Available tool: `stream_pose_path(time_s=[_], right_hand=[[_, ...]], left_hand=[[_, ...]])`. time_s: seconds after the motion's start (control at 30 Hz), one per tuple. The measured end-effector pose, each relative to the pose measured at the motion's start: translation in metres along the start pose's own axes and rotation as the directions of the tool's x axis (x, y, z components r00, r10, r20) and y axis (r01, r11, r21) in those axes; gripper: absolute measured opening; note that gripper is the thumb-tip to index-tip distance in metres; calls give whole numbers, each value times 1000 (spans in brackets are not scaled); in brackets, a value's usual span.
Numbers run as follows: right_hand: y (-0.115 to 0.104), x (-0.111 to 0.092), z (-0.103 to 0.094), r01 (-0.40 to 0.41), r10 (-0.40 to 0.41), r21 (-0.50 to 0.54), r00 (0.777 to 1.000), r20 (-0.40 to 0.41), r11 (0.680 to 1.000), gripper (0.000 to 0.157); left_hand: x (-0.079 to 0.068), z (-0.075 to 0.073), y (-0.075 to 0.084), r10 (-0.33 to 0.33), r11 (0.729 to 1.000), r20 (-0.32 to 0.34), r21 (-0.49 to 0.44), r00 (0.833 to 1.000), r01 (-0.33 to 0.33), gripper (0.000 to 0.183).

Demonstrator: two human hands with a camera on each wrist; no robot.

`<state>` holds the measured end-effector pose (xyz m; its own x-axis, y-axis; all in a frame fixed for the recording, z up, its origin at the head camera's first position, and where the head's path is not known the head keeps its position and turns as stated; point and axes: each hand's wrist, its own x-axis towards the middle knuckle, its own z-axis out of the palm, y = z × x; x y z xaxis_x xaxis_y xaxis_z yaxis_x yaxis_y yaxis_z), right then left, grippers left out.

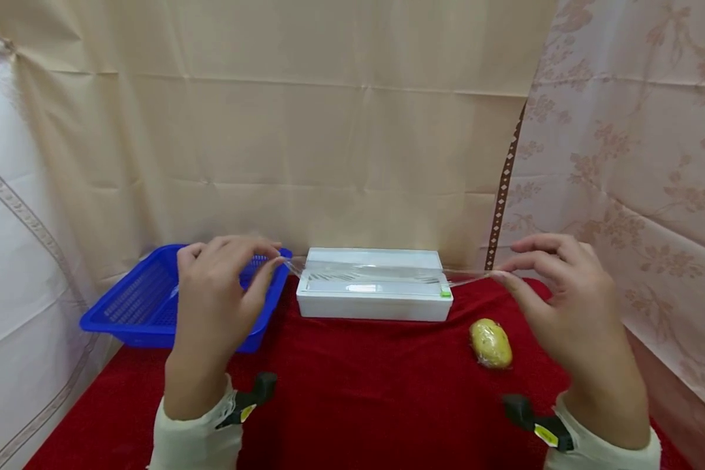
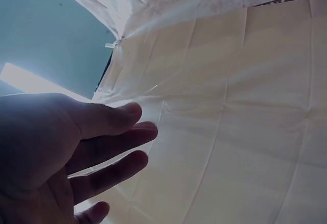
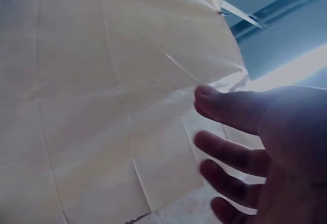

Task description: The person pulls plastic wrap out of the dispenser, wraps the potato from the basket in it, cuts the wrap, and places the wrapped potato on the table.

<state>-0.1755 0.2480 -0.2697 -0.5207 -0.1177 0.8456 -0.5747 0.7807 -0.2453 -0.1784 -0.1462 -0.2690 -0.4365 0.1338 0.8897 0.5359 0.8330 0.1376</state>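
A sheet of clear plastic wrap [image 1: 376,273] stretches between my two hands, in front of the white wrap dispenser box [image 1: 376,309] in the head view. My left hand [image 1: 216,294] pinches one end between thumb and index finger; the left wrist view shows this hand [image 2: 97,142] with its other fingers apart. At the opposite end, my right hand [image 1: 570,300] pinches the film between thumb and index finger, the remaining fingers spread in the right wrist view. On the red cloth near the right hand lies a yellow potato [image 1: 491,343] with shiny film around it.
A blue plastic basket [image 1: 135,336] stands at the left, partly behind the left hand. Red cloth [image 1: 364,391] covers the table. Beige curtain [image 1: 305,143] hangs right behind the box, and floral fabric [image 1: 640,156] closes off the right side.
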Motion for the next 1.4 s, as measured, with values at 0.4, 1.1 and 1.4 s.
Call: stream_pose_path(time_s=[0.4, 1.1, 1.4], right_hand=[[6, -23, -27, 120, -101, -34, 929, 355, 992, 39], [37, -130, 6, -117, -155, 275, 594, 790, 954, 15], [46, -154, 36, -68, -219, 305, 550, 806, 950, 6]], left_hand=[[-13, -20, -10, 154, 986, 228, -91, 961, -137, 17], [-110, -12, -27, 365, 927, 622, -309, 693, -210, 26], [-146, 20, -34, 424, 905, 681, -298, 597, -303, 16]])
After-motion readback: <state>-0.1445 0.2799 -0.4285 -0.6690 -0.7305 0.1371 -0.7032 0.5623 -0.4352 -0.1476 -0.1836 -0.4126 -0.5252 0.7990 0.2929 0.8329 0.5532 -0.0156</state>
